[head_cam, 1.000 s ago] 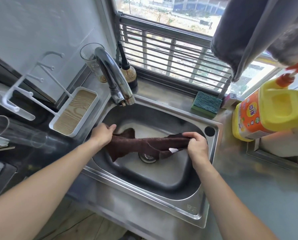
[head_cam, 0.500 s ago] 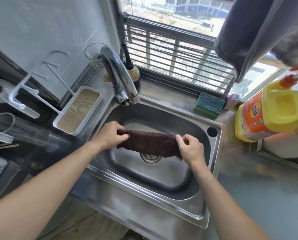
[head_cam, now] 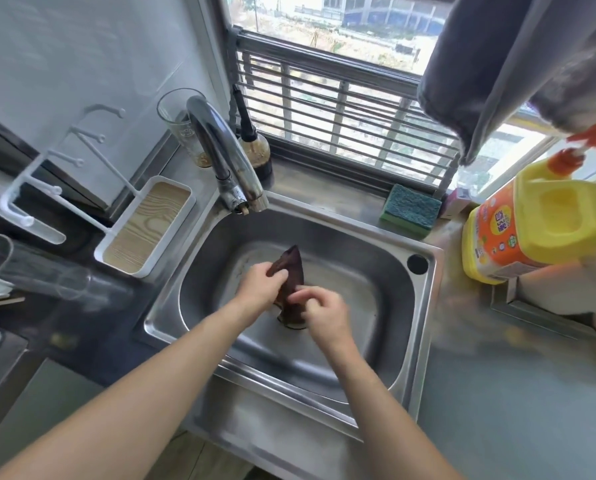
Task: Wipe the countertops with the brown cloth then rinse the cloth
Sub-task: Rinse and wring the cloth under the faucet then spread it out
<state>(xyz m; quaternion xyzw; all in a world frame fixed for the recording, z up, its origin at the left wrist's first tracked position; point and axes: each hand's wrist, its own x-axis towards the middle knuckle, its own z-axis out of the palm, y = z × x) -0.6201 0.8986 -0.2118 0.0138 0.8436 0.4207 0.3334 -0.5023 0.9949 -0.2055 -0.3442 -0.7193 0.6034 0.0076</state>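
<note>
Two hands are seen over the steel sink (head_cam: 424, 306), where the brown cloth (head_cam: 291, 282) is bunched above the drain, pinched near its upper end by the left hand (head_cam: 260, 289) and gripped lower down by the right hand's (head_cam: 322, 311) curled fingers.

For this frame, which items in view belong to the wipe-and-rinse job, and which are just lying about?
In the job:
- brown cloth, bunched over the drain
- left hand and right hand, both gripping it
- sink
- faucet, no water seen running

Lying about:
- green sponge
- yellow detergent jug
- drinking glass
- white rack tray
</note>
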